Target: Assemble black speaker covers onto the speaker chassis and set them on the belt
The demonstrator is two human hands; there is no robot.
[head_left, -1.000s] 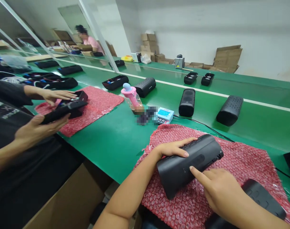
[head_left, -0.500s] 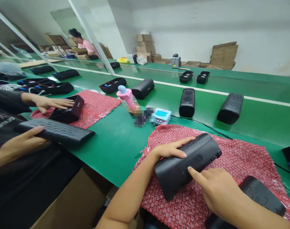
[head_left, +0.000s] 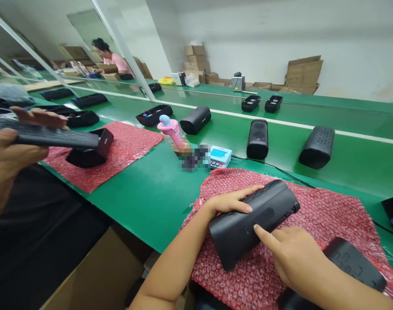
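A black speaker body (head_left: 248,226) lies tilted on a sheet of red bubble wrap (head_left: 325,215) on the green bench. My left hand (head_left: 230,201) holds its upper left edge, fingers laid along the top. My right hand (head_left: 291,254) presses its index fingertip onto the speaker's smooth face near the middle, the other fingers curled. A black grille cover (head_left: 354,265) rests on the wrap behind my right hand.
A co-worker's hands (head_left: 9,150) at the left hold a long black grille (head_left: 54,137) above another speaker on red wrap (head_left: 119,148). A pink bottle (head_left: 174,133), a small blue device (head_left: 220,156), a cable and several black speakers (head_left: 257,138) are on the belt. Cardboard boxes line the far wall.
My hands and the speaker have barely shifted. The co-worker at the left has picked up a long black grille and raised it above the speaker on the red wrap.
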